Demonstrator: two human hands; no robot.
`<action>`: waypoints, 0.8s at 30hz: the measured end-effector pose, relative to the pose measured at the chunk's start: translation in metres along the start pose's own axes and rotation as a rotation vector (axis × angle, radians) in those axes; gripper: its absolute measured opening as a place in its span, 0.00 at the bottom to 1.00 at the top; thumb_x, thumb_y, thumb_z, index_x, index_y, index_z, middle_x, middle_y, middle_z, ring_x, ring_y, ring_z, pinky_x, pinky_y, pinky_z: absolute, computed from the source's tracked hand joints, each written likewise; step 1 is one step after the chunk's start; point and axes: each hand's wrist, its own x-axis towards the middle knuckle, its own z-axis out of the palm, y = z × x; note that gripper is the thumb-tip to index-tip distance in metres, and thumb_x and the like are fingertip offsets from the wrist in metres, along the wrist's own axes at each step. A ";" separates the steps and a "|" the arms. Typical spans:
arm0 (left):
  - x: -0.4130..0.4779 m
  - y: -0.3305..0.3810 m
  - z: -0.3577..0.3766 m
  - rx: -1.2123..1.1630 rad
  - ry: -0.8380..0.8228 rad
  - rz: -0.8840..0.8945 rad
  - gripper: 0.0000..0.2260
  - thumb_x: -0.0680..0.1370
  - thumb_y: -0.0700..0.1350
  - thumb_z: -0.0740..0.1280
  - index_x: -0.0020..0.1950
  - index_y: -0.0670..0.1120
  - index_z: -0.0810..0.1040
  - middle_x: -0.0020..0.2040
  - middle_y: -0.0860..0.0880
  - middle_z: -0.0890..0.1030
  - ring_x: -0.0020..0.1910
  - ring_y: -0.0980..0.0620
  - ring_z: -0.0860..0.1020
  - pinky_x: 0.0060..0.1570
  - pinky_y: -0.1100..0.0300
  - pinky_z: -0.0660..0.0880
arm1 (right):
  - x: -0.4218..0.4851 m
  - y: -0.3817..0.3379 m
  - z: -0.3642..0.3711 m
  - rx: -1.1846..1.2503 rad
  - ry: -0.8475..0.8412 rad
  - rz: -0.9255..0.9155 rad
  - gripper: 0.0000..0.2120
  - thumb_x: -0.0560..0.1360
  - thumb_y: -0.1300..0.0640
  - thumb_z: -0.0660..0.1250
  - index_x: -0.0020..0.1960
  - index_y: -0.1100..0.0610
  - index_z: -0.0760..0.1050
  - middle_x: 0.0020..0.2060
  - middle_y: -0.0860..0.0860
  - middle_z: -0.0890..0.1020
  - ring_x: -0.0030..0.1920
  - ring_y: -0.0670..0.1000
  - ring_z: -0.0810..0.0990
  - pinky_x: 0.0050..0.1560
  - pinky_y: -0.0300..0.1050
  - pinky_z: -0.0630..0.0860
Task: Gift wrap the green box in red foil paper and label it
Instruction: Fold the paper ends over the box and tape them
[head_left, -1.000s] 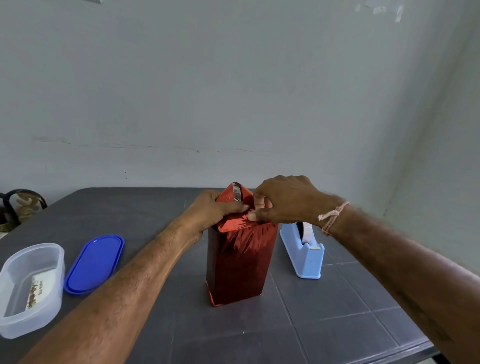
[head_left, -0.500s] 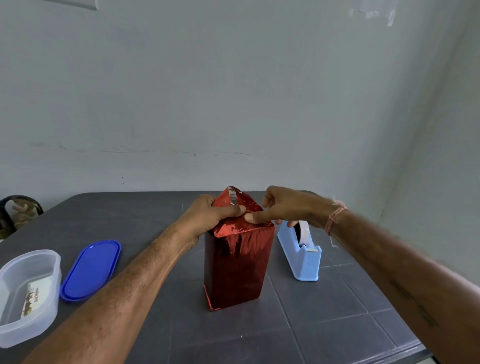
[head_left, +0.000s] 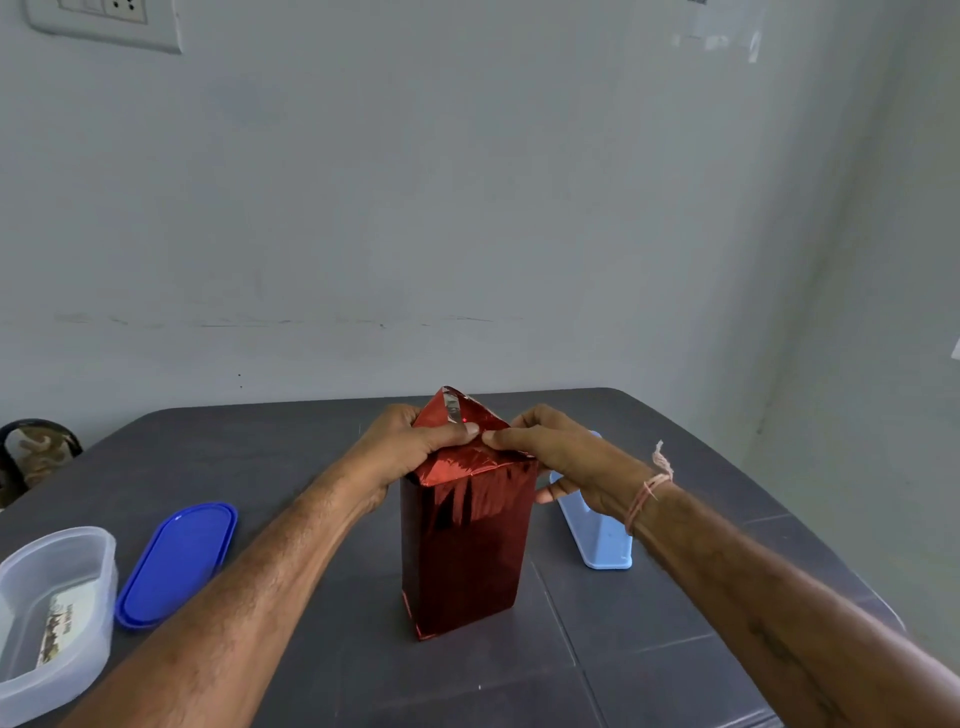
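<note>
A tall box wrapped in shiny red foil paper (head_left: 462, 551) stands upright in the middle of the dark table (head_left: 311, 670). No green shows through the wrap. The foil at its top rises in a loose peaked flap with a silver underside. My left hand (head_left: 410, 447) grips the top left of the wrap, thumb laid across the near fold. My right hand (head_left: 556, 452) pinches the same fold from the right, thumb tip almost meeting the left thumb, lower fingers curled beside the box.
A light blue tape dispenser (head_left: 597, 530) stands just right of the box, partly behind my right wrist. A blue oval lid (head_left: 176, 564) lies to the left. A clear plastic tub (head_left: 52, 608) holding a printed card sits at the near left edge.
My right hand has slid from over the top of the box to its right side and now pinches the near fold. The camera has tilted up slightly.
</note>
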 end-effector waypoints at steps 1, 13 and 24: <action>0.000 0.000 0.000 0.005 0.005 -0.001 0.11 0.71 0.50 0.79 0.47 0.44 0.85 0.41 0.47 0.88 0.38 0.54 0.86 0.37 0.66 0.78 | 0.000 0.000 0.001 -0.003 0.008 -0.006 0.21 0.73 0.43 0.75 0.59 0.53 0.74 0.50 0.49 0.82 0.47 0.48 0.81 0.39 0.45 0.80; -0.006 0.010 -0.006 0.077 0.034 -0.018 0.12 0.72 0.49 0.79 0.49 0.44 0.86 0.40 0.50 0.88 0.35 0.58 0.85 0.33 0.69 0.76 | 0.006 -0.011 -0.002 -0.053 0.006 -0.051 0.25 0.72 0.42 0.77 0.60 0.56 0.73 0.52 0.51 0.82 0.48 0.47 0.80 0.44 0.46 0.80; -0.006 -0.004 0.003 -0.019 0.175 -0.016 0.16 0.69 0.48 0.81 0.51 0.41 0.85 0.42 0.48 0.88 0.40 0.53 0.86 0.39 0.63 0.76 | 0.004 0.102 -0.056 0.116 0.664 -0.017 0.08 0.77 0.49 0.72 0.49 0.54 0.81 0.46 0.50 0.84 0.47 0.50 0.83 0.47 0.47 0.79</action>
